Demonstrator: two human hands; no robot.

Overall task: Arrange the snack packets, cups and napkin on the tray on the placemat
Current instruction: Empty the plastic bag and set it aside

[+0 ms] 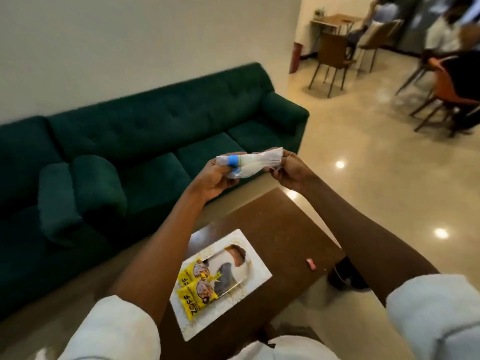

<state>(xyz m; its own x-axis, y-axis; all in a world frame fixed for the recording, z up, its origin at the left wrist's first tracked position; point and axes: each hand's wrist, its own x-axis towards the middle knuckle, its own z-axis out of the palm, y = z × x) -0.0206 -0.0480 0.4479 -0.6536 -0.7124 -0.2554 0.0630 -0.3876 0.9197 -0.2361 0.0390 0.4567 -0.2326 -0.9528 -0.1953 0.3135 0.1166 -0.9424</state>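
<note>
Both hands are raised high above the brown table (272, 224) and hold a clear plastic bag of stacked cups (249, 163) lying sideways. My left hand (217, 178) grips the end with the blue bands. My right hand (288, 170) pinches the crumpled open end of the bag. Below, a white placemat (255, 255) lies on the table with a clear tray (241, 271) on it. Two yellow snack packets (196, 287) lie on the tray's left side. No napkin can be made out.
A dark green sofa (145, 141) stands along the wall to the left of the table. A small pink scrap (311, 263) lies on the table's right part. Chairs, a small table and people are at the far right.
</note>
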